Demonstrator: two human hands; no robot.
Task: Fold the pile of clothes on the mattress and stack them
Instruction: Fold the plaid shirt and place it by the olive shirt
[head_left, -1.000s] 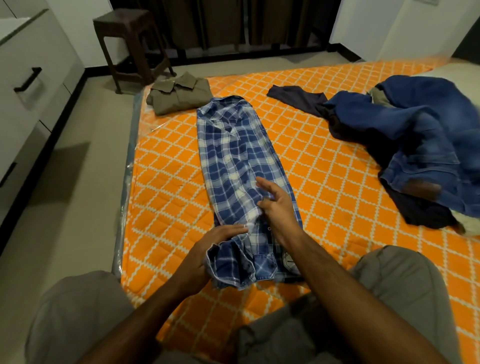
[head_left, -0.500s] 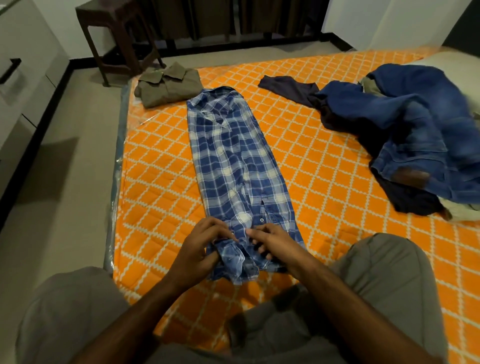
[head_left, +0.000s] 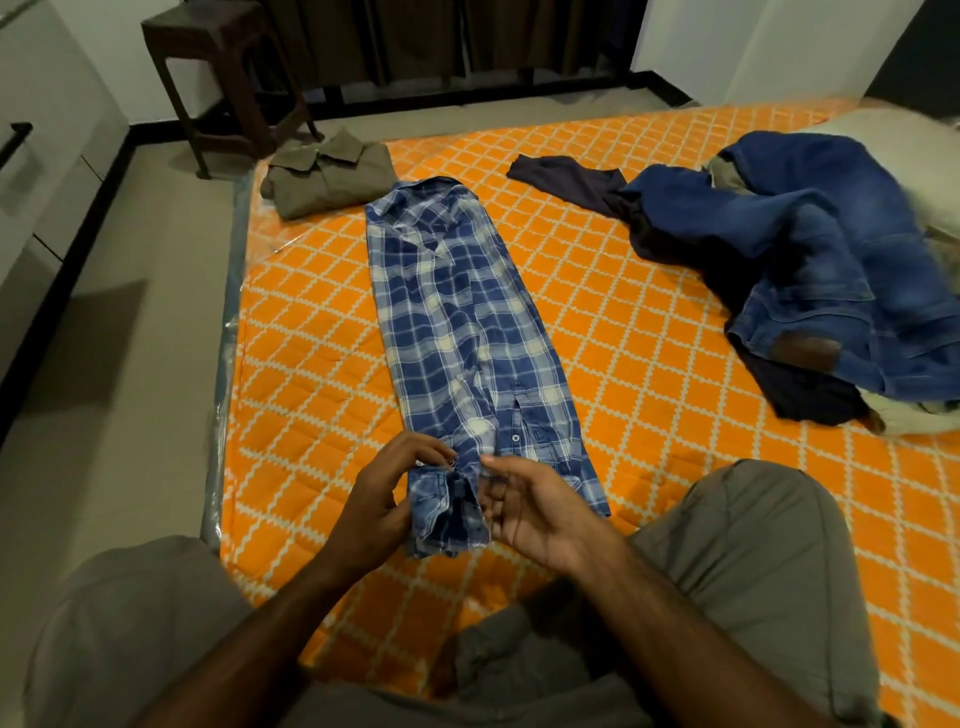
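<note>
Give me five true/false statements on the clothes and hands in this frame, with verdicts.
1. The plaid shirt lies in a long narrow strip on the mattress. True.
2. The left hand grips the shirt's near end. True.
3. The right hand rests on the jeans. False: it is at the shirt's near end, fingers loosely spread.
4. The olive shirt is folded near the mattress's far left corner. True.
5. The jeans are folded neatly. False: they lie crumpled in a heap at the right.
</note>
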